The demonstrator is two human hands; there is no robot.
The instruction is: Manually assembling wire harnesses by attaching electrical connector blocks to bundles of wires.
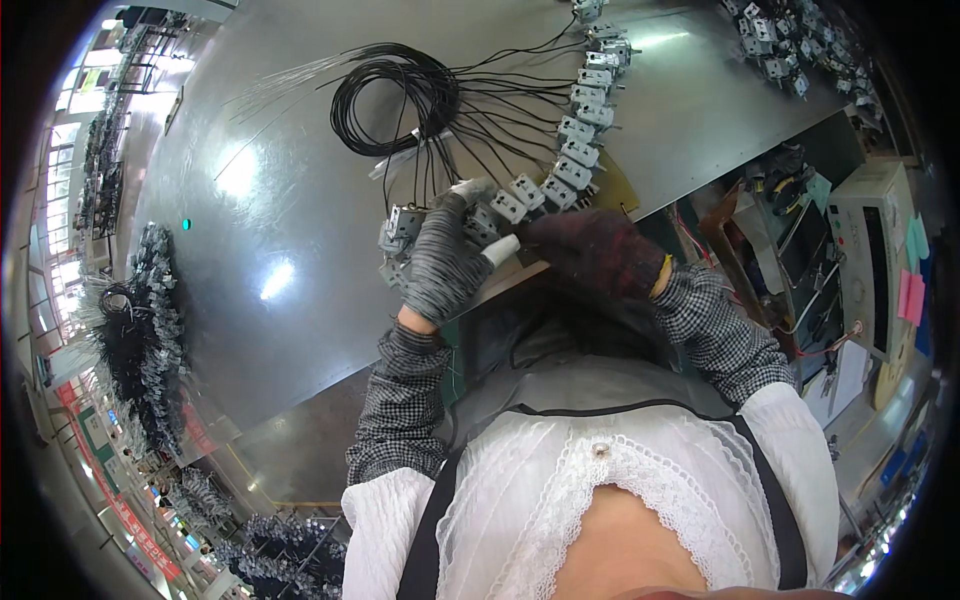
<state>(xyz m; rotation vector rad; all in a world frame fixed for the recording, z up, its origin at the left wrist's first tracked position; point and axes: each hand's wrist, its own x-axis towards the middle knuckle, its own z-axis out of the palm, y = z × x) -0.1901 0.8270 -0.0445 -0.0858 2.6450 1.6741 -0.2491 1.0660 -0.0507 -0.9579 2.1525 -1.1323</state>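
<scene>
My left hand (446, 258), in a grey striped glove with white finger covers on thumb and forefinger, grips a small grey metal block (482, 225) near the table's front edge. Close on its right is my right hand (598, 250), in a dark red and black glove; its fingers are blurred and partly hidden. From the hands a curved row of similar metal blocks (579, 152) runs to the far edge of view. Thin black cables lead from the blocks to a coiled cable bundle (440, 95). Several more blocks sit left of my left hand (404, 222).
The shiny metal table (290, 200) spreads left and ahead. A heap of metal parts (800, 45) lies at the far right. Right of me are an open drawer of tools (790, 195) and a beige instrument box (868, 260). Hanging cable bundles (145, 340) stand beyond the table's left edge.
</scene>
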